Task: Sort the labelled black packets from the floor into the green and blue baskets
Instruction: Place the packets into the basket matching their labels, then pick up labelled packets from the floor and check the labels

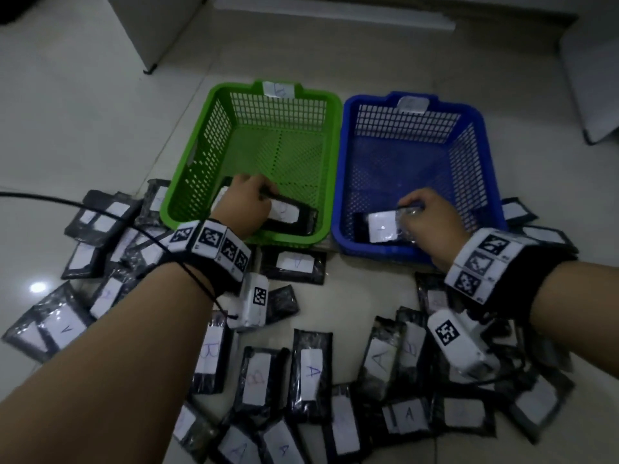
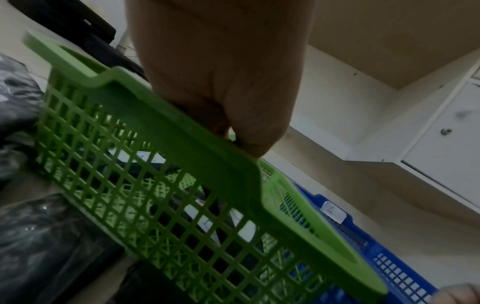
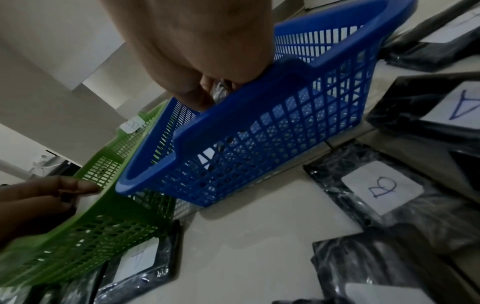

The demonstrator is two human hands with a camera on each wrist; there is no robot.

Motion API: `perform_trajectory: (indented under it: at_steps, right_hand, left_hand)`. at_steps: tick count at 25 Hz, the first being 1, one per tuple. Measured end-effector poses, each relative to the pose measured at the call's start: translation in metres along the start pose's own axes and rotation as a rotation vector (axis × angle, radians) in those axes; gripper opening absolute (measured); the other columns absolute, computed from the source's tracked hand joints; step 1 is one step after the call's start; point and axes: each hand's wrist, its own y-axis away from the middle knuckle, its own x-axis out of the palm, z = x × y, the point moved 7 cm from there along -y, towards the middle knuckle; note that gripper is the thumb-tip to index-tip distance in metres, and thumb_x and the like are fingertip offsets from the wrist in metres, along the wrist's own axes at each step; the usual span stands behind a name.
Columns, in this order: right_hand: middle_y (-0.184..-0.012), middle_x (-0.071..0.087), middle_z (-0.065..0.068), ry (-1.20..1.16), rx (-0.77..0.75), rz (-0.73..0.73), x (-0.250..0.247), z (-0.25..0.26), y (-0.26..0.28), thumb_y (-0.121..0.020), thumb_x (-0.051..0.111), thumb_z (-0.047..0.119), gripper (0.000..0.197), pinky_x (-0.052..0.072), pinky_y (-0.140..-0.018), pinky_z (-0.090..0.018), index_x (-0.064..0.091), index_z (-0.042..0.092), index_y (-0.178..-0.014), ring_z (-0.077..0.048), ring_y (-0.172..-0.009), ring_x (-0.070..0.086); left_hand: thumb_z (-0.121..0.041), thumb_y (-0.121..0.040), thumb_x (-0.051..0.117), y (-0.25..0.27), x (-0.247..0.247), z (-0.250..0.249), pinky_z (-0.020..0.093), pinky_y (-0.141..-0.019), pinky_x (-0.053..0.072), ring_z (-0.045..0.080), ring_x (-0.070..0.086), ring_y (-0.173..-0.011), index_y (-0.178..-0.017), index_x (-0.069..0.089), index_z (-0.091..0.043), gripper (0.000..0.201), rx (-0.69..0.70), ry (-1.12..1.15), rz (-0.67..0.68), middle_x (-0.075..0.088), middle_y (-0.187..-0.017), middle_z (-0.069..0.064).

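We take the green basket as our landmark. Left of it and in front of it, labelled black packets lie scattered over the floor. Inside it, at its near end, our left hand curls its fingers round the edge of a packet lying on the basket floor. Just right of it stands the blue basket, where our right hand pinches the crinkled end of another packet at the near wall
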Motion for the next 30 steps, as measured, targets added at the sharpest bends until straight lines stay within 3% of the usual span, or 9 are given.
perform_trajectory:
  at_steps: [4,8,10,12,14,16,21,26,30]
  right_hand:
    - [-0.111,0.065,-0.009,0.291,0.024,0.155,0.015,0.001,-0.001,-0.085,0.058,0.006,0.021,0.046,-0.077,-0.027,0.064,0.012,-0.105,-0.024,-0.093,0.059]
    - [-0.126,0.055,-0.008,0.565,-0.105,0.173,0.014,0.023,0.009,-0.089,0.056,0.016,0.028,0.034,-0.105,-0.03,0.066,0.019,-0.115,-0.028,-0.124,0.043]
    - [-0.108,0.05,-0.002,0.386,-0.339,0.081,0.015,0.05,0.037,-0.088,0.057,0.013,0.023,0.032,-0.09,-0.018,0.068,0.02,-0.107,-0.021,-0.109,0.045]
    - [-0.093,0.052,0.002,0.234,-0.528,0.116,0.029,0.07,0.075,-0.085,0.058,0.006,0.018,0.033,-0.073,-0.013,0.07,0.017,-0.093,-0.013,-0.086,0.05]
    - [-0.092,0.063,-0.002,0.223,-0.555,0.261,0.06,0.067,0.096,-0.083,0.057,0.002,0.021,0.035,-0.071,-0.011,0.072,0.013,-0.09,-0.013,-0.084,0.056]
    - [-0.107,0.065,-0.007,0.338,-0.534,0.417,0.096,0.053,0.102,-0.085,0.054,0.002,0.027,0.035,-0.082,-0.014,0.072,0.011,-0.104,-0.02,-0.101,0.058]
    - [-0.137,0.044,-0.013,0.605,-0.493,0.532,0.146,0.032,0.092,-0.088,0.054,0.01,0.044,0.03,-0.107,-0.033,0.052,0.013,-0.132,-0.03,-0.131,0.036]
    - [-0.121,0.045,-0.013,0.697,-0.477,0.447,0.16,0.028,0.084,-0.083,0.059,0.005,0.033,0.04,-0.095,-0.038,0.05,0.016,-0.112,-0.033,-0.115,0.043]
    - [-0.129,0.049,-0.014,0.509,-0.433,0.523,0.154,0.035,0.084,-0.08,0.065,0.007,0.055,0.042,-0.098,-0.034,0.045,0.016,-0.131,-0.031,-0.118,0.049]
  left_hand:
    - [-0.01,-0.089,0.048,-0.004,0.014,0.002,0.038,-0.102,0.039,0.032,0.048,-0.117,-0.11,0.065,-0.017,0.028,-0.005,-0.105,0.143,0.052,-0.123,0.013]
    - [-0.013,-0.085,0.058,0.016,-0.002,-0.004,0.043,-0.099,0.042,0.033,0.049,-0.112,-0.101,0.069,-0.016,0.02,0.169,-0.053,-0.173,0.054,-0.115,0.012]
    - [-0.012,-0.084,0.06,0.052,-0.016,-0.006,0.036,-0.088,0.043,0.027,0.05,-0.1,-0.096,0.065,-0.012,0.014,0.257,0.025,-0.396,0.054,-0.103,0.011]
    - [-0.014,-0.084,0.063,0.088,-0.014,0.002,0.031,-0.077,0.041,0.022,0.048,-0.09,-0.091,0.06,-0.012,0.008,0.267,0.064,-0.452,0.053,-0.094,0.007]
    - [-0.013,-0.081,0.067,0.109,0.003,0.019,0.032,-0.072,0.043,0.023,0.051,-0.082,-0.085,0.06,-0.013,0.008,0.258,0.045,-0.339,0.057,-0.086,0.003]
    - [-0.015,-0.077,0.072,0.119,0.026,0.039,0.037,-0.074,0.048,0.024,0.055,-0.082,-0.087,0.065,-0.015,0.012,0.235,-0.012,-0.174,0.062,-0.084,0.001]
    - [-0.039,-0.069,0.079,0.136,0.059,0.062,0.033,-0.098,0.042,0.021,0.051,-0.115,-0.123,0.059,-0.024,0.059,0.068,-0.112,0.163,0.06,-0.121,-0.001]
    - [-0.043,-0.065,0.077,0.138,0.066,0.063,0.036,-0.092,0.039,0.024,0.049,-0.112,-0.118,0.06,-0.027,0.058,0.106,-0.284,0.198,0.057,-0.116,0.0]
    - [-0.031,-0.069,0.074,0.139,0.047,0.059,0.033,-0.072,0.049,0.02,0.056,-0.09,-0.085,0.056,-0.024,0.025,0.17,-0.05,0.093,0.055,-0.094,-0.006]
